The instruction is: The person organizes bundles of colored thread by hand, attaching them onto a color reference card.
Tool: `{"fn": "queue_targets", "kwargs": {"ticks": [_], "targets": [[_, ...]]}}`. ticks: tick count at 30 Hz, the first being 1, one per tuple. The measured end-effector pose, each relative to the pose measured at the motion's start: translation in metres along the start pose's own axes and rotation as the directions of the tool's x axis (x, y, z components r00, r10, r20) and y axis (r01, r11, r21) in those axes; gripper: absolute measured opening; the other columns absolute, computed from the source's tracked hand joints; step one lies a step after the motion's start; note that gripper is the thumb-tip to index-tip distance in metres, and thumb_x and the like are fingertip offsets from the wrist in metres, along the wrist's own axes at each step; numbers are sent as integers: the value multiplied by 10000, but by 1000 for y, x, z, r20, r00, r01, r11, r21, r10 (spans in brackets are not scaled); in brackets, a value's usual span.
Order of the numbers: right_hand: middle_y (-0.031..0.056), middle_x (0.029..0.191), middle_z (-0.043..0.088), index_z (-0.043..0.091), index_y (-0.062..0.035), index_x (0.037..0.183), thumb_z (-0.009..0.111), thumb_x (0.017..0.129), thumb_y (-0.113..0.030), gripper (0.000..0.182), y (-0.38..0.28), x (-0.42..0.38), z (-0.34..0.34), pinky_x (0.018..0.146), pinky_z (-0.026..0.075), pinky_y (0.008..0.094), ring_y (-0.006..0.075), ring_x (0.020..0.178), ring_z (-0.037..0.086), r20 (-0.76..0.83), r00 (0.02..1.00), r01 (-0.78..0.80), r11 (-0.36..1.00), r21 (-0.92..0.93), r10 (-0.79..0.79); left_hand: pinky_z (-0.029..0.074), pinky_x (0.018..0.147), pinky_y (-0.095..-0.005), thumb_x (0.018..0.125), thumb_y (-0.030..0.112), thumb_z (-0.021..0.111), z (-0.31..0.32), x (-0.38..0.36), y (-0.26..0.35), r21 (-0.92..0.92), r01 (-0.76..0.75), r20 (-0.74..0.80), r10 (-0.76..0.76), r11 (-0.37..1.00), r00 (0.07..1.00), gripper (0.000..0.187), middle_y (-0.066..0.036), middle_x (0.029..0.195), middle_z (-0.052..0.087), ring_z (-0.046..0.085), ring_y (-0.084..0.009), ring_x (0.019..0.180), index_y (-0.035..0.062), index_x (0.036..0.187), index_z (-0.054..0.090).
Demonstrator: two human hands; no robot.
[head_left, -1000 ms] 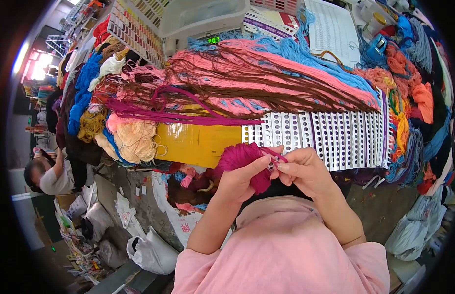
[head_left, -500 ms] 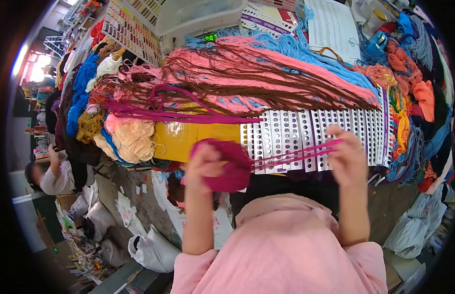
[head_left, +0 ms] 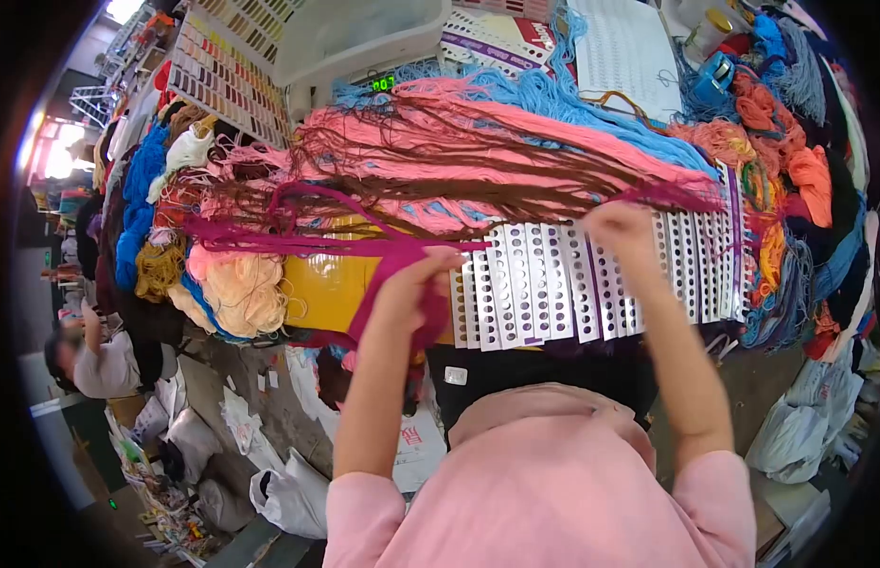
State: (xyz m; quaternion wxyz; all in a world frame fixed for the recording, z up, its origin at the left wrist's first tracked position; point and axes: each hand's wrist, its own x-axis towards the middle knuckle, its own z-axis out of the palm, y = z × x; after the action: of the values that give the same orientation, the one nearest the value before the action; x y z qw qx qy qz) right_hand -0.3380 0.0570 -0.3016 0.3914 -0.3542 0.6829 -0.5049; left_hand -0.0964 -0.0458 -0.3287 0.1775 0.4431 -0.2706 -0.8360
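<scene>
Magenta skein in the left hand, strands at the right

The left hand (head_left: 407, 292) is closed around a magenta skein (head_left: 432, 327), above the near edge of the yellow panel (head_left: 331, 275); the grip presumably stops the bundle from unravelling. The right hand (head_left: 618, 227), blurred, looks curled shut, with magenta strands (head_left: 681, 196) trailing off to its right, so it seems to have hold of them. Whether these join the skein I cannot tell.

Punched cards (head_left: 553, 284) lie overlapped below and between the hands, probably so their holes show. Just beyond the left hand, a magenta hank (head_left: 269, 243) lies lengthwise, perhaps to avoid tangles. Farther out, brown strands (head_left: 544, 194) lie over pink yarn (head_left: 411, 123), with blue yarn (head_left: 515, 95) behind. A colour chart (head_left: 222, 85) stands tilted, likely for easy viewing.
</scene>
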Motion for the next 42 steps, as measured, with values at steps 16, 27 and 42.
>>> {"fn": "queue_targets", "kwargs": {"ticks": [16,27,42], "targets": [[100,745,472,539,-15,743,583,573,-28,176,43,-1,60,608,362,338,246,705,459,-23,890,390,785,-481,-456,361,454,-209,693,270,610,44,55,-34,687,178,-212,-40,704,976,254,-16,554,515,446,-70,497,23,735,570],[110,850,454,528,-30,899,614,531,-189,411,40,-14,62,674,337,359,262,789,431,197,881,468,729,-499,-430,319,423,-193,740,92,513,48,44,-38,328,-108,-24,122,939,992,72,15,550,469,417,-62,463,37,705,544],[91,789,511,565,-19,834,462,680,32,192,46,-3,56,594,400,268,196,687,514,34,981,189,981,47,-190,265,376,-165,798,158,470,38,35,-18,179,89,200,-124,980,972,222,5,692,529,339,-25,406,66,995,510]]}}
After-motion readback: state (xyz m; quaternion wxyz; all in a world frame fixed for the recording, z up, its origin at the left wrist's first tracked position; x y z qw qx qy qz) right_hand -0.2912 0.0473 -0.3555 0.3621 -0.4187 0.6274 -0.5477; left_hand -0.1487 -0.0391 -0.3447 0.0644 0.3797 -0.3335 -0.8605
